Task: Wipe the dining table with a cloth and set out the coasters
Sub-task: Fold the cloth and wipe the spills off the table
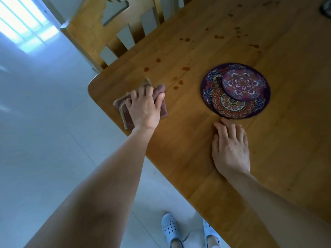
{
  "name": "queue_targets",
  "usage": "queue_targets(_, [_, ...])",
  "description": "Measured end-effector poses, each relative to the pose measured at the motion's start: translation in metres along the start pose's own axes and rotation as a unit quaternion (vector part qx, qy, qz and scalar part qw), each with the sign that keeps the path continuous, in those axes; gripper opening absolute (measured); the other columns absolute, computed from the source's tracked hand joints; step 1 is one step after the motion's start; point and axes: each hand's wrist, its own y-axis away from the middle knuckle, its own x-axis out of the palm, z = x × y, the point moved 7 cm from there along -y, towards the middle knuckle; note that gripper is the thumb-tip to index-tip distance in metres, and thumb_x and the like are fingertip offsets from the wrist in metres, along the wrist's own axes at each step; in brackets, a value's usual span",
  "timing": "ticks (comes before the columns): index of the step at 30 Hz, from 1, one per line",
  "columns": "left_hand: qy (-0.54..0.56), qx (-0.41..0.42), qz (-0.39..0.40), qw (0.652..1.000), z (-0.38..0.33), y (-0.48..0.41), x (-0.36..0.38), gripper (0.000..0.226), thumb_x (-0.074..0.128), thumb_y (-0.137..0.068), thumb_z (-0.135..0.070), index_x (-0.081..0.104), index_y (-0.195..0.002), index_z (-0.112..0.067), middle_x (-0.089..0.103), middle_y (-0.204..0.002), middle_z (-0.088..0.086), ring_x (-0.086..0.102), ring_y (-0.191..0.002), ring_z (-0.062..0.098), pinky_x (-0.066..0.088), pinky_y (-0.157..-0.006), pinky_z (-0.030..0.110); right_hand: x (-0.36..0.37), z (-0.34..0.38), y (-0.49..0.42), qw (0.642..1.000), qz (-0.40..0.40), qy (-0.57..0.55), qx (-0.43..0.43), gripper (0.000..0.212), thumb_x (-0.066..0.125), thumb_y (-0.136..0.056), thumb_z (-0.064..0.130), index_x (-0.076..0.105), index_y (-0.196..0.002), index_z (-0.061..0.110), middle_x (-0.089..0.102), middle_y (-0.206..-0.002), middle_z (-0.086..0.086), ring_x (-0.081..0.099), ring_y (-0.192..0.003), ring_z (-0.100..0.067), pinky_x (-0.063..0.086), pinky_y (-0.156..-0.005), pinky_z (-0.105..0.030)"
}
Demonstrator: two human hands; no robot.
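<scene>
A folded brownish-pink cloth (125,111) lies near the left corner of the wooden dining table (197,158). My left hand (145,106) lies on top of it, fingers curled into the fabric. Reddish-brown stains (180,82) dot the wood beyond the cloth and farther back. A pile of round mandala coasters (236,90) sits mid-table: a large purple one underneath, a red one and a smaller purple one on top. My right hand (231,144) rests flat on the table just in front of the coasters, fingertips close to the red one's edge.
A wooden chair (100,33) is pushed in at the table's far left side. Pale tiled floor (44,131) lies left of the table. My feet in white clogs (172,230) stand at the near edge. A dark object (326,6) shows at the top right corner.
</scene>
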Motion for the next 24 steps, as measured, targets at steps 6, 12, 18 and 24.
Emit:
queue_targets(6, [0.159,-0.012,-0.012,0.987,0.009,0.038,-0.033,0.052,0.034,-0.095,-0.06,0.053,-0.111,-0.013,0.069,-0.107,0.007,0.066,-0.098,0.028,0.047,-0.08,0.038,-0.003,0.001,0.001,1.0,-0.014,0.013,-0.012,0.038,0.039,-0.097,0.02,0.051,-0.131,0.009,0.049,-0.138,-0.011,0.037,-0.127,-0.03,0.031,-0.112,-0.051])
queue_targets(12, [0.157,-0.02,-0.004,0.987,0.036,0.011,-0.02,0.053,0.026,-0.099,-0.058,0.036,-0.144,-0.031,0.041,-0.147,0.001,0.04,-0.134,0.022,0.034,-0.107,0.044,0.001,0.001,0.0,1.0,-0.015,0.021,-0.006,0.039,0.039,-0.096,0.02,0.051,-0.131,0.01,0.048,-0.138,-0.01,0.034,-0.127,-0.029,0.029,-0.113,-0.05])
queue_targets(18, [-0.03,0.132,0.074,0.988,0.056,-0.018,0.018,0.061,0.007,-0.099,-0.06,0.014,-0.155,-0.038,0.003,-0.165,-0.007,0.001,-0.151,0.017,0.01,-0.122,0.049,0.001,0.001,0.0,1.0,-0.015,0.024,-0.006,0.038,0.04,-0.096,0.018,0.051,-0.131,0.01,0.048,-0.138,-0.01,0.035,-0.127,-0.029,0.03,-0.112,-0.051])
queue_targets(24, [-0.032,-0.03,0.074,0.996,0.079,-0.082,0.028,0.062,0.012,-0.101,-0.054,0.011,-0.157,-0.028,-0.002,-0.165,-0.003,0.004,-0.151,0.019,0.015,-0.121,0.043,0.001,0.002,0.002,0.999,-0.009,0.037,-0.01,0.037,0.039,-0.096,0.017,0.049,-0.131,0.008,0.046,-0.139,-0.013,0.035,-0.128,-0.032,0.03,-0.112,-0.052])
